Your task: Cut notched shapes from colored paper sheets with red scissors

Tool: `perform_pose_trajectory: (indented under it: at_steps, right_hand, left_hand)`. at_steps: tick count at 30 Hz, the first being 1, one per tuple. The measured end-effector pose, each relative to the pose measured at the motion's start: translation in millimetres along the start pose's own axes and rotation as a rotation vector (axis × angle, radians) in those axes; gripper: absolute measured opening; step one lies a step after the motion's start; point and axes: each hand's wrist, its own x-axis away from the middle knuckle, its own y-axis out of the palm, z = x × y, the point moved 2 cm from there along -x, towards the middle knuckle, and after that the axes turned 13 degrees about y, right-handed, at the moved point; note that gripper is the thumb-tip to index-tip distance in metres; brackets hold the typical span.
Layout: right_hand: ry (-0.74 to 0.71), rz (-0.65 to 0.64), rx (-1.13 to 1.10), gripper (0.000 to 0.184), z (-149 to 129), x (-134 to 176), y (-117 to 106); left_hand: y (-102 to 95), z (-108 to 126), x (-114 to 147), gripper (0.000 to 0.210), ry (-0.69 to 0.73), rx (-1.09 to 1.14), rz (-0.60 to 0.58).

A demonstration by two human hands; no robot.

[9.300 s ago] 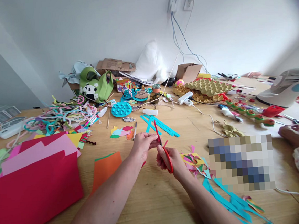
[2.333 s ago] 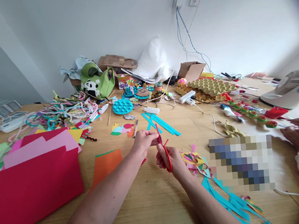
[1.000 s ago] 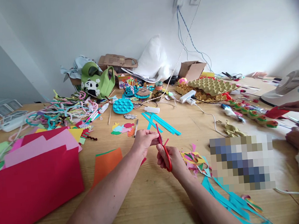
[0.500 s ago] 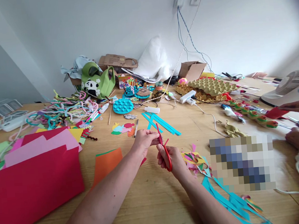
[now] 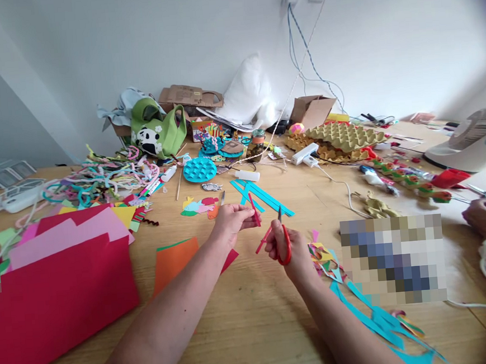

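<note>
My left hand (image 5: 234, 223) pinches a narrow piece of red paper (image 5: 253, 210) that points up and away from me. Just to its right, my right hand (image 5: 293, 252) is wrapped round a pair of scissors (image 5: 285, 246) with red handles, the blades pointing up. A thin red paper strip (image 5: 263, 241) sticks out beside the right fingers; whether they pinch it I cannot tell. Beyond the hands lie blue paper strips (image 5: 269, 197). A corner of dark red paper (image 5: 229, 260) shows beneath my left wrist, near an orange sheet (image 5: 175, 260).
Red cardstock (image 5: 63, 308) covers the left side, below a heap of pipe cleaners (image 5: 103, 179). Blue paper scraps (image 5: 371, 317) lie at right. Behind stand a green panda bag (image 5: 158, 130), a jar (image 5: 257, 146) and egg trays (image 5: 340, 138). Another person's hand (image 5: 485, 219) rests at far right.
The scissors have come away from the red paper in my left hand, moving right with my right hand. A thin strip now hangs by the right fingers. The other person's upper hand has left view.
</note>
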Motion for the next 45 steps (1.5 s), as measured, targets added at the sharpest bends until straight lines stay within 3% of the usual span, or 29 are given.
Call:
perform_pose_trajectory:
  at_steps: [4,7,9,11,14,17,22,24,35,45]
  right_hand:
    - [-0.044,0.088,-0.307,0.054,-8,-12,-14]
    - [0.109,0.001,-0.525,0.053,-12,-22,-23]
    - [0.135,-0.045,-0.563,0.056,-16,-25,-28]
    - [0.092,-0.032,-0.437,0.058,-20,-24,-34]
    - [-0.035,0.040,0.003,0.056,-25,-17,-44]
    - [-0.115,0.136,0.392,0.049,-29,-14,-54]
    - [-0.176,0.361,0.862,0.018,-29,-25,-72]
    - [-0.204,0.370,0.998,0.012,-27,-31,-76]
    - [-0.321,0.163,1.197,0.021,-5,-49,-67]
    - [-0.387,0.118,1.301,0.012,1,-52,-62]
  left_hand:
    - [-1.6,1,-2,0.006,-0.024,-0.022,-0.012]
    - [-1.3,0,-2,0.004,-0.055,-0.107,-0.057]
    - [-0.9,-3,-1,0.004,-0.055,-0.259,-0.119]
    - [-0.7,-8,-2,0.006,-0.006,-0.520,-0.221]
    - [-2.6,-18,-4,0.009,0.087,-0.846,-0.324]
    - [-5.6,-26,-4,0.007,0.147,-1.010,-0.362]
    - [-1.6,-24,4,0.012,0.245,-1.244,-0.441]
    - [1.8,-22,8,0.017,0.278,-1.308,-0.457]
    - [0.1,-29,5,0.022,0.320,-1.504,-0.461]
    - [15.5,-40,-11,0.018,0.267,-1.585,-0.415]
